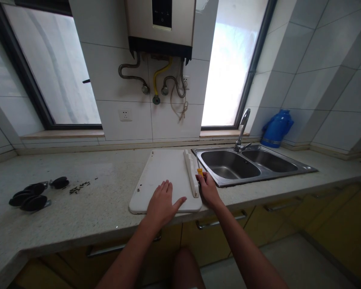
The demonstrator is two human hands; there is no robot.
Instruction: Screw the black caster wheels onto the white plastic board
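Observation:
A white board (168, 168) with rounded corners and a few small holes lies flat on the counter. A narrow white strip (191, 172) stands along its right edge. My left hand (162, 200) rests flat on the lower part of the board, fingers stretched and thumb apart. Beside the strip, my right hand (209, 188) is closed around a screwdriver with a yellow handle (200, 171). Its thin shaft points away from me, along the strip's right side; I cannot tell what the tip touches.
Several black caster wheels (33, 196) and a scatter of small screws (78, 188) lie on the counter (108, 208) at left. A double steel sink (228, 164) with a faucet (242, 128) is at right, a blue thermos-like container (276, 128) behind it. A water heater (161, 28) hangs above.

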